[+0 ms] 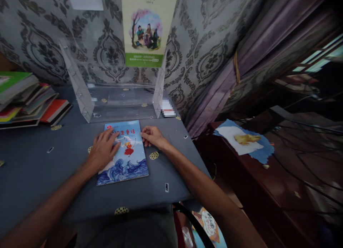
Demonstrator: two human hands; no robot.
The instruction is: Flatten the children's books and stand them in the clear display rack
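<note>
A blue storybook [134, 148] lies closed on the grey-blue tablecloth in front of me. Its cover has red Chinese characters, a small figure in red and dark blue waves. My left hand [103, 148] rests on the left part of the cover, palm down, fingers stretched out. At the book's upper right edge is my right hand [151, 136], its thumb and forefinger closed on the edge and the other fingers curled under. Just behind the book stands a clear acrylic rack [120, 114] with slanted side panels.
A pile of books [24, 101] stands at the left. Above the rack is a green-and-cream book [144, 30] against the patterned wall. A purple curtain [214, 87] hangs at right, near a dark red wooden surface [257, 176] with cables and a blue cloth [264, 149].
</note>
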